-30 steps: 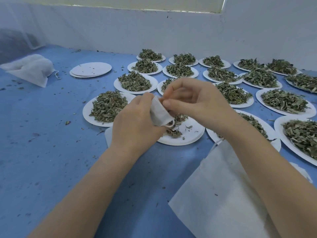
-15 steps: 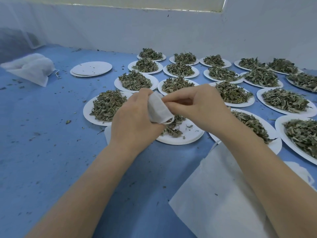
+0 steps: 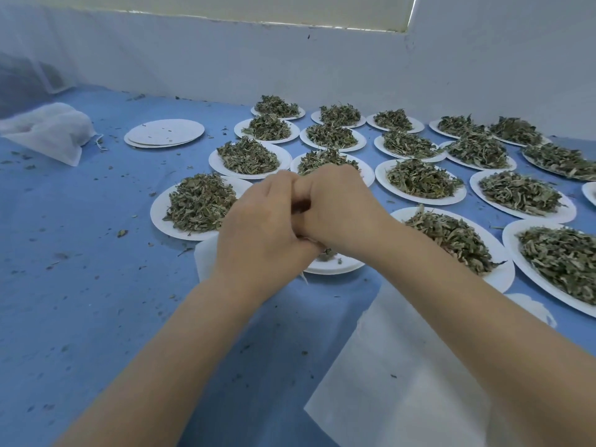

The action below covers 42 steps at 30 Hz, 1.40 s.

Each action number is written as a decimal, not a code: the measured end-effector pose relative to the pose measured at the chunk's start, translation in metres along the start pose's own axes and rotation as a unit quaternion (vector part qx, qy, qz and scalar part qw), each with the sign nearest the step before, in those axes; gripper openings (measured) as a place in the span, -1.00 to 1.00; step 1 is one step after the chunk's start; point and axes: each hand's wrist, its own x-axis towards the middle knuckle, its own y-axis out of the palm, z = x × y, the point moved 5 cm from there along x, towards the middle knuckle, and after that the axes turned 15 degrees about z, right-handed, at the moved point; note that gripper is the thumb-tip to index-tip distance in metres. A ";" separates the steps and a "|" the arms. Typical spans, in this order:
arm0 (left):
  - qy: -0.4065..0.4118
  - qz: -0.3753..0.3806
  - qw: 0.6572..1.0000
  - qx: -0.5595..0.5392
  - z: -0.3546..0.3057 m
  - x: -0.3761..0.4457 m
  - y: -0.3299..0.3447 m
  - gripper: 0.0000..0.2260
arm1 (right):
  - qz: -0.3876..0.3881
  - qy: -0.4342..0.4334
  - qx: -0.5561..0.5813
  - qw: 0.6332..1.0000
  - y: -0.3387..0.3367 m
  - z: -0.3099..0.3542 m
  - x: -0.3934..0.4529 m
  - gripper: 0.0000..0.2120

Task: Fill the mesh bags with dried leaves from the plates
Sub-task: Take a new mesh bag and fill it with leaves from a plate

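My left hand (image 3: 261,233) and my right hand (image 3: 338,208) are pressed together, fingers curled, above a nearly empty white plate (image 3: 335,269) that holds a few dried leaves (image 3: 327,254). The small white mesh bag is almost wholly hidden between the two hands, and both seem to grip it. My fingertips are out of sight. Several white plates heaped with dried leaves (image 3: 200,204) surround the hands on the blue table (image 3: 80,285).
A stack of empty plates (image 3: 164,133) lies at the back left, and a filled white mesh bag (image 3: 54,130) sits at the far left. Flat white mesh material (image 3: 403,382) lies under my right forearm. A white wall (image 3: 290,66) bounds the table's far side.
My hands have closed together and dropped slightly toward the plate. The mesh bag, visible between them before, is now covered by the hands.
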 end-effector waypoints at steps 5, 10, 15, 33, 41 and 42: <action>0.011 0.057 0.998 0.012 0.007 0.003 -0.006 -0.10 | -0.030 -0.022 0.119 0.992 -0.002 -0.008 -0.001 -0.78; -0.001 0.050 0.994 0.099 0.025 0.006 -0.007 -0.36 | -0.049 -0.017 0.195 0.979 -0.004 -0.025 -0.006 -0.74; -0.008 0.062 0.991 0.120 0.032 0.008 -0.013 -0.59 | -0.049 -0.024 0.321 0.946 -0.004 -0.040 -0.005 -0.79; -0.099 0.071 0.987 0.109 0.057 0.007 -0.031 -0.62 | 0.067 0.141 -0.082 0.984 0.020 -0.064 -0.005 -0.67; -0.080 0.085 0.985 0.125 0.054 0.007 -0.023 -0.63 | 0.098 0.134 -0.107 0.980 0.029 -0.056 -0.001 -0.72; -0.076 0.091 0.984 0.131 0.054 0.007 -0.020 -0.64 | 0.093 0.132 -0.100 0.982 0.029 -0.056 -0.001 -0.75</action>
